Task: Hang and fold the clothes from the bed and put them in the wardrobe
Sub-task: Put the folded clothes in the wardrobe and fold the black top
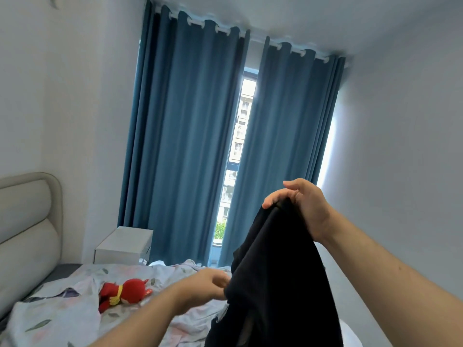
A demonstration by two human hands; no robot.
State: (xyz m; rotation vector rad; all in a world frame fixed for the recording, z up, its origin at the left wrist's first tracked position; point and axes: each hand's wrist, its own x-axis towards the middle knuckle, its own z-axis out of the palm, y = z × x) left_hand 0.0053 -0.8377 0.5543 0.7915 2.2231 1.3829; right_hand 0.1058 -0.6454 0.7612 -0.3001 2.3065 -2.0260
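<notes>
A black garment (275, 284) is held up in the air above the bed (75, 316), at the bed's right side as seen from the head camera. Its top edge is gripped by the right hand (300, 206), with fingers curled over the bunched fabric and the thumb raised above it. From that grip the cloth hangs straight down in dark folds and passes out of the bottom of the view.

The left hand (208, 284) is seen lower, just above the bed and touching the left edge of the hanging garment. Its fingers are curled toward the cloth, but the fingertips are blurred and partly hidden by it; whether the fabric is pinched cannot be told.

The bed is covered by a rumpled pale sheet (57, 321) printed with leaves. A red stuffed toy (125, 293) is lying on the sheet, left of the left hand and apart from it. A padded beige headboard (27, 221) stands at the bed's left end. A white nightstand (124, 246) is placed beyond the bed, beside the headboard. Behind the bed, blue curtains (185, 136) are hung nearly closed, with a window (238, 136) showing in the narrow gap between them.
</notes>
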